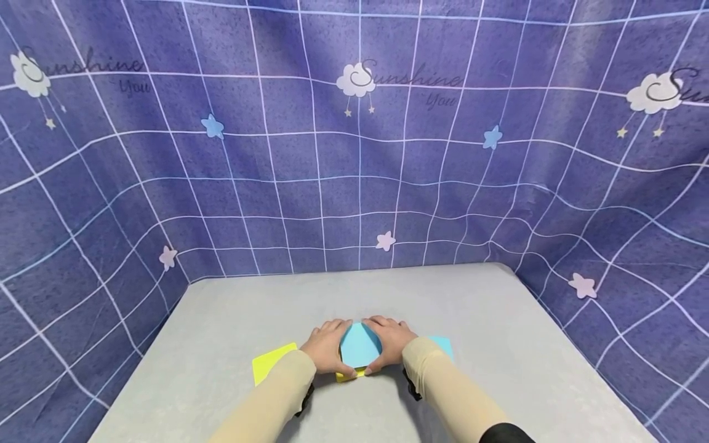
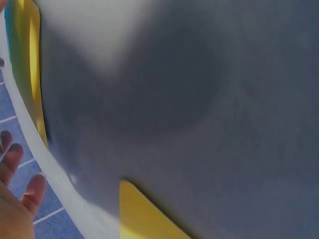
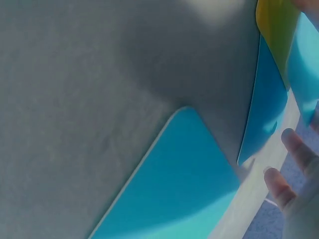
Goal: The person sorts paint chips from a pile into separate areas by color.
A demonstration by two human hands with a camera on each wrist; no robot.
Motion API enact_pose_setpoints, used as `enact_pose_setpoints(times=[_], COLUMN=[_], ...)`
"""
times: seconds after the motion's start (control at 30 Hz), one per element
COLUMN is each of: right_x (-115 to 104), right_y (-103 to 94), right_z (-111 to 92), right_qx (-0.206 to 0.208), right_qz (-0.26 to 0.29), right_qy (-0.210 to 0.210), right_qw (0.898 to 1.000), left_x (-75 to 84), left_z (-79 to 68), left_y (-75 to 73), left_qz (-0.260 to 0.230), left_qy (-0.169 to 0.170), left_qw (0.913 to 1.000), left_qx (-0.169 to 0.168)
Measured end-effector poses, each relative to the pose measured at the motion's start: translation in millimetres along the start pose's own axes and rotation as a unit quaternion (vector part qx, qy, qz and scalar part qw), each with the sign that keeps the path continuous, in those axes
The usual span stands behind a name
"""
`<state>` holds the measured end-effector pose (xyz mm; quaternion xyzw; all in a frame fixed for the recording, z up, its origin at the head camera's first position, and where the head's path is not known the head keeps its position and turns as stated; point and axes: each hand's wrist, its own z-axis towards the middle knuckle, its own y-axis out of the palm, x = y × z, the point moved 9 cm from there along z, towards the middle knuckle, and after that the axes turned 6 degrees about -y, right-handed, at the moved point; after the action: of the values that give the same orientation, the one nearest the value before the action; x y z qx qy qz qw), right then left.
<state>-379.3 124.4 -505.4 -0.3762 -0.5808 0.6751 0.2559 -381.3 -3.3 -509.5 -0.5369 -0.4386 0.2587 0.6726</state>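
Observation:
My left hand [image 1: 325,349] and right hand [image 1: 392,342] hold a light blue card [image 1: 360,347] with rounded corners between them at the middle of the table. The thumbs sit at its near edge and the fingers at its far edge. Under it a yellow card [image 1: 344,376] peeks out. In the right wrist view, a darker blue card [image 3: 263,107] also shows below the yellow card [image 3: 275,35]. A separate yellow card [image 1: 270,363] lies beside the left wrist, and another blue card [image 1: 444,346] lies by the right wrist, partly hidden by the sleeve.
The pale grey table [image 1: 249,301] carries the cards. Behind it and along both sides hangs a purple-blue grid-patterned cloth [image 1: 354,203] with stars and clouds. Both forearms wear beige sleeves [image 1: 274,400], with dark bands near the wrists.

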Motion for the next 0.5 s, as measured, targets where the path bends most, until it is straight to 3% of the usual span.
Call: enact_pose_setpoints(times=[0.5], right_x=[14], right_y=[-7.3], right_z=[-15], right_qx=[-0.028], right_qz=[0.007], right_qy=[0.022], right_qw=[0.999], left_x=[15.5], left_z=[3.0], left_y=[-4.2], left_qz=[-0.024], left_qy=[0.012], left_qw=[0.9996], left_qx=[-0.003])
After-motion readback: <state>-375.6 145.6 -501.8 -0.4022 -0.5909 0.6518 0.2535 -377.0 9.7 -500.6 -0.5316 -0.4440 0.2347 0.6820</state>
